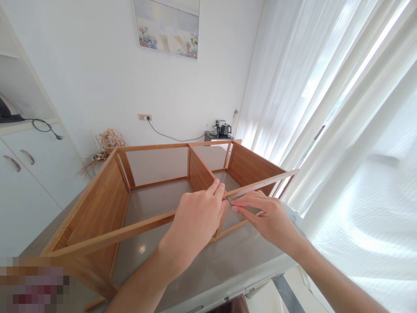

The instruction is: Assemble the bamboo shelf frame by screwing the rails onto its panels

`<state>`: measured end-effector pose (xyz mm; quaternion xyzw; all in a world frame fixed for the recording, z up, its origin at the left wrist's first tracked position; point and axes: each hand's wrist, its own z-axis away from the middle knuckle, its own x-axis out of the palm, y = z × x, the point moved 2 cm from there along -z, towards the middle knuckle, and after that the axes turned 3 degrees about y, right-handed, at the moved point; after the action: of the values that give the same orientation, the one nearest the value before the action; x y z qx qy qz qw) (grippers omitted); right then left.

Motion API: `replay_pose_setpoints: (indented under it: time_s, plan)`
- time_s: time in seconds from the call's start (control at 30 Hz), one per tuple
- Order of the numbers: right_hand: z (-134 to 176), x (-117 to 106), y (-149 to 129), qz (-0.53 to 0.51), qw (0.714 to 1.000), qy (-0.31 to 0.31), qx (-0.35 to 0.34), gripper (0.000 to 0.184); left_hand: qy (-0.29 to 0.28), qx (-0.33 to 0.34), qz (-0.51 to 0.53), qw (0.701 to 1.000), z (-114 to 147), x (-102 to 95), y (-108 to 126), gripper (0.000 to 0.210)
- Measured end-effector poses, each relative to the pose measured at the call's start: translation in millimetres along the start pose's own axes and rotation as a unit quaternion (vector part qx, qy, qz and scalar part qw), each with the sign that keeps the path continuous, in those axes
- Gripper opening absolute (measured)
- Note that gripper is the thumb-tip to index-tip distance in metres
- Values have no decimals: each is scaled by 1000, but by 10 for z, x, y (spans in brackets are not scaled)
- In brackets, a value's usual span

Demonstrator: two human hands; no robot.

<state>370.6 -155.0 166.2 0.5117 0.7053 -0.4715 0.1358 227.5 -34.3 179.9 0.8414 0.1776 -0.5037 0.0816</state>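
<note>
A wooden shelf frame (97,208) with two open compartments lies on its side on a grey table (234,256). My left hand (195,221) rests on the near top rail (130,232), right where the middle divider panel (198,171) meets it, fingers curled over the rail. My right hand (267,217) pinches a small metal hex key (230,201) between thumb and fingers, its tip at the rail joint just right of my left fingers.
White curtains (325,108) hang close on the right. A white cabinet (29,174) stands at the left. A kettle set (221,129), a wall socket with cord (145,117), dried grass (104,145) and a painting (167,26) lie along the far wall.
</note>
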Motion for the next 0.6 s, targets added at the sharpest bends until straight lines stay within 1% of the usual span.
replay_pose_setpoints:
  time_s: [0.13, 0.2, 0.37, 0.6]
  plan:
    - [17, 39, 9, -18, 994, 3, 107, 17, -3, -3, 5, 1000, -7, 3, -2, 40]
    - [19, 56, 21, -32, 990, 6, 137, 20, -3, -3, 2, 1000, -8, 3, -2, 40]
    - [34, 77, 16, -35, 987, 11, 157, 24, -5, -2, -1, 1000, 1, 11, -3, 41]
    - [45, 77, -28, -20, 987, 0, 160, 22, -7, 1, -9, 1000, 6, 10, -6, 42]
